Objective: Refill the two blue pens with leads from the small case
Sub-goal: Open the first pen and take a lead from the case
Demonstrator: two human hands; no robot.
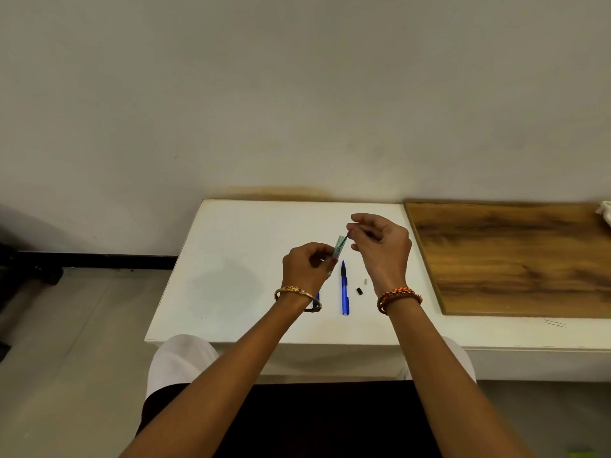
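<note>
My left hand [307, 264] holds the small greenish lead case [338, 246] tilted upward above the white table [238, 259]. At the case's top opening, my right hand [380, 242] pinches thin dark leads [346, 238] between thumb and fingertip. One blue pen [344, 289] lies on the table between my wrists, tip pointing away from me. The second blue pen [317, 298] is mostly hidden under my left wrist. A small black cap piece [359, 290] and a tiny pale piece [365, 281] lie to the right of the visible pen.
A wooden board [515, 256] lies on the table's right part against the wall. Something white [605, 211] shows at the far right edge. The table's left edge drops to the floor [66, 342]. My lap sits below the front edge.
</note>
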